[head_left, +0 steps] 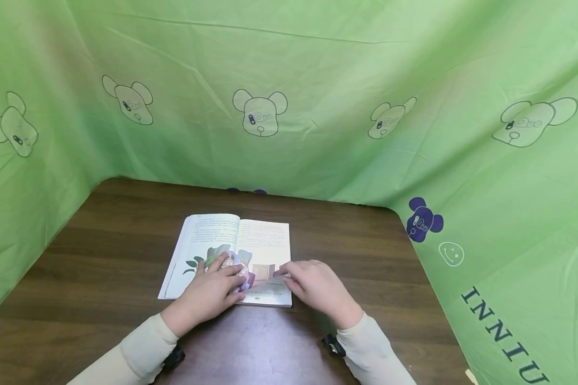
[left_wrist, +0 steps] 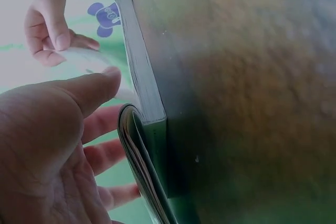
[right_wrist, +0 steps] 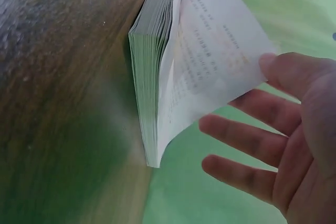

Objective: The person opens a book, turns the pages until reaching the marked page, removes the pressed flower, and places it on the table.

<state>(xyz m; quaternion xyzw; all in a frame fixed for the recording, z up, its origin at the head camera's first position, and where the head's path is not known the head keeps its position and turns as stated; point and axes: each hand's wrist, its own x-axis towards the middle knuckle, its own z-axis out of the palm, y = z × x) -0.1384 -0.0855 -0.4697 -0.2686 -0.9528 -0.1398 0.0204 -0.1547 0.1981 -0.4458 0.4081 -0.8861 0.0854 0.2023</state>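
An open book (head_left: 265,235) lies on the brown table, with printed text and coloured pictures on its pages. My left hand (head_left: 209,291) rests across its lower middle near the fold, fingers spread over the picture. At the lower right corner, my right hand (head_left: 318,286) pinches a page (right_wrist: 215,51) between thumb and forefinger. That page is lifted and bent up from the thick stack of pages (right_wrist: 152,66) beneath it, as the right wrist view shows. The other fingers of the right hand are spread apart below the page.
The wooden table (head_left: 366,240) extends around the book on all sides. A green cloth (head_left: 318,64) printed with bear heads hangs behind the table and along both sides. Dark straps (head_left: 333,346) are worn at the wrists, by pale sleeves (head_left: 375,353).
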